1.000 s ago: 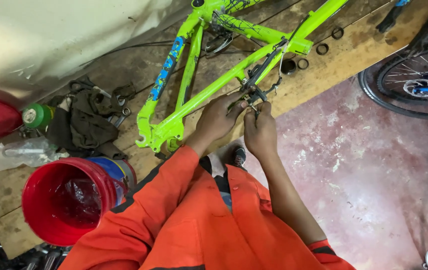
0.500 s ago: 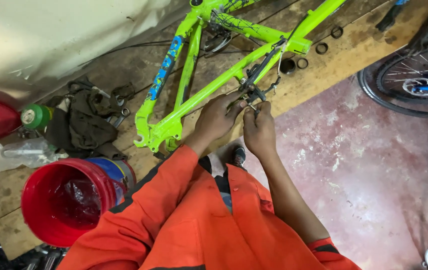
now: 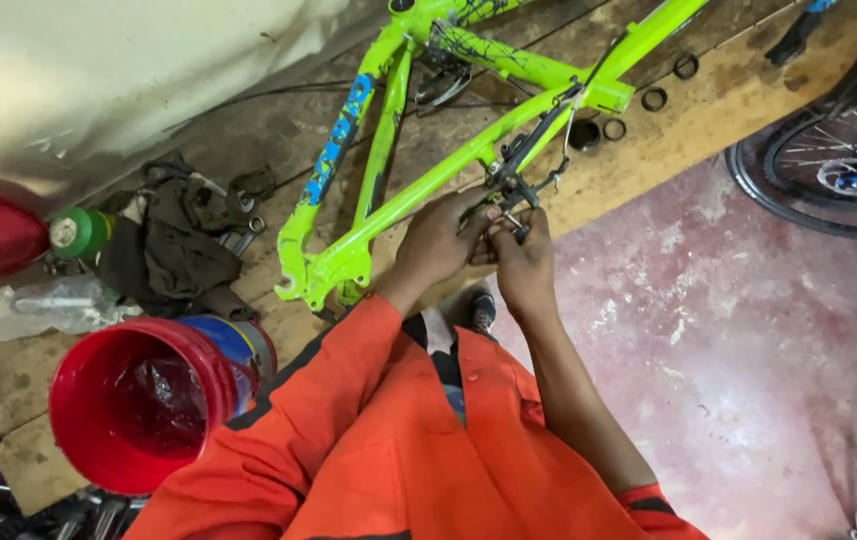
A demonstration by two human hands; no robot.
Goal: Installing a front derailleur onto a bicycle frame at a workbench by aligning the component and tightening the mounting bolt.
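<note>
A bright green bicycle frame [image 3: 419, 185] lies on a wooden platform [image 3: 709, 95]. A small black brake or derailleur part [image 3: 514, 180] hangs on its lower tube. My left hand [image 3: 436, 240] and my right hand [image 3: 522, 260] are pressed together just below that part, fingers pinched on its small metal pieces. Both arms wear orange sleeves.
A red bucket [image 3: 134, 400] stands at the lower left, beside a clear plastic bottle [image 3: 49, 305], a dark rag with wrenches [image 3: 174, 240] and a green-capped can [image 3: 79, 232]. Several black rings [image 3: 654, 98] lie on the wood. A bicycle wheel [image 3: 829, 170] stands at the right over a reddish floor [image 3: 749, 350].
The hands stay on the black part with only slight finger shifts. The view has drifted a little.
</note>
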